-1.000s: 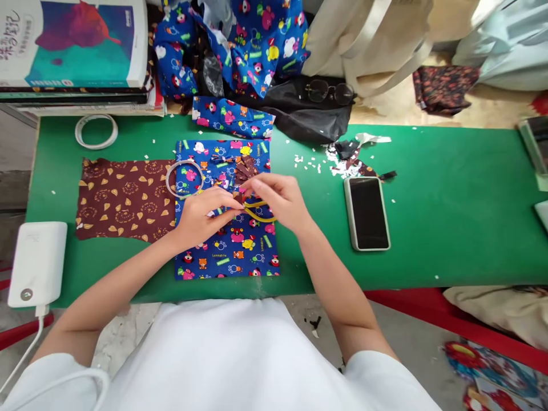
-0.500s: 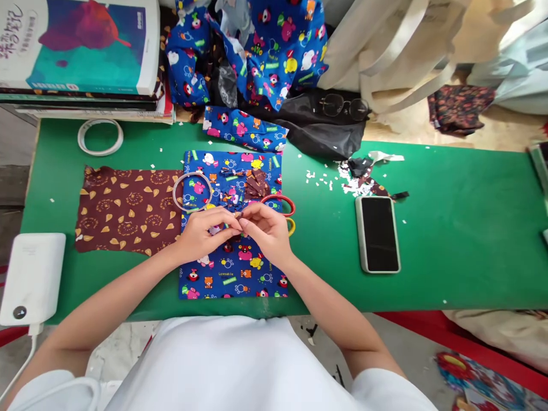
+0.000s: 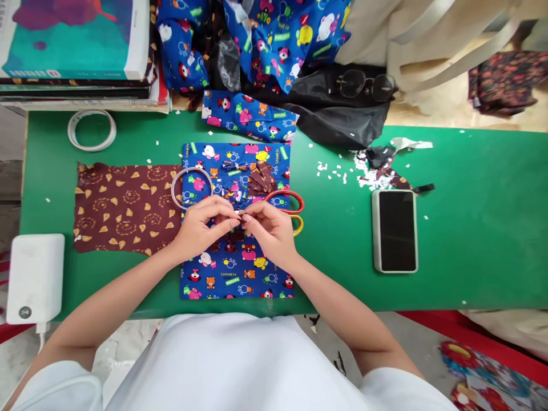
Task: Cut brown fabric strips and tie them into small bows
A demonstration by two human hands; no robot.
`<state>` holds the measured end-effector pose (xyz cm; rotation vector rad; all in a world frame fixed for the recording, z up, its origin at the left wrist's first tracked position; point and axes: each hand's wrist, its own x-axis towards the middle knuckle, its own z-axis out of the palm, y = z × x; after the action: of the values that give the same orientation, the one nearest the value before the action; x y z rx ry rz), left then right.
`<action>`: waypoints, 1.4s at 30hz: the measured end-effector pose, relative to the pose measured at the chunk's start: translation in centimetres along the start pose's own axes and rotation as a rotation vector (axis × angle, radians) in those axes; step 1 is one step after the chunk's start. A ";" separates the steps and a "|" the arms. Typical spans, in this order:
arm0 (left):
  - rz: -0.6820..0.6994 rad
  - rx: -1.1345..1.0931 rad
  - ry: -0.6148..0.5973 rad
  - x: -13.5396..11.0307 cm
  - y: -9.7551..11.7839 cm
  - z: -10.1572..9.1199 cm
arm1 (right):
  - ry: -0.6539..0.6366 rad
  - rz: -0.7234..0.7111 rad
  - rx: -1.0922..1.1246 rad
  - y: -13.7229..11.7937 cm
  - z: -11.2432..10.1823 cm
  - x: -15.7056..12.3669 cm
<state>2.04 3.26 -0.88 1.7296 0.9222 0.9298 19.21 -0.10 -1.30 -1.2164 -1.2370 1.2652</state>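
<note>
My left hand and my right hand meet fingertip to fingertip over the blue cartoon-print cloth. Both are closed in a pinch on a small brown fabric strip, mostly hidden by the fingers. Just beyond them lie a pile of cut brown fabric strips and some small blue fabric pieces. Scissors with red and yellow handles rest beside my right hand, their blades out of sight. A roll of tape overlaps the cloth's left edge, near my left hand.
Brown printed fabric lies at left, below another tape roll. A white power bank is at the left edge. A phone and white paper bits lie right. Books, glasses and a folded blue cloth stand behind.
The view has shifted slightly, so the background sits higher and wider. My hands stay together over the blue cloth, with fingertips slightly rearranged on the brown strip.
</note>
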 end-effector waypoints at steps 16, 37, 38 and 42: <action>-0.121 -0.022 -0.051 0.0 0.2 0.0 | 0.008 -0.213 -0.272 0.1 0.0 -0.3; -0.114 0.005 -0.059 0.1 0.3 0.1 | 0.013 -0.443 -0.446 0.0 0.1 -0.1; -0.113 0.007 -0.058 0.1 0.3 0.1 | 0.012 -0.453 -0.445 0.0 0.2 -0.1; -0.106 0.019 -0.057 0.1 0.3 0.2 | 0.003 -0.465 -0.434 -0.1 0.2 -0.1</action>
<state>2.26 3.20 -0.67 1.6979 0.9784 0.8016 19.04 -0.19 -1.24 -1.1286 -1.7295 0.6732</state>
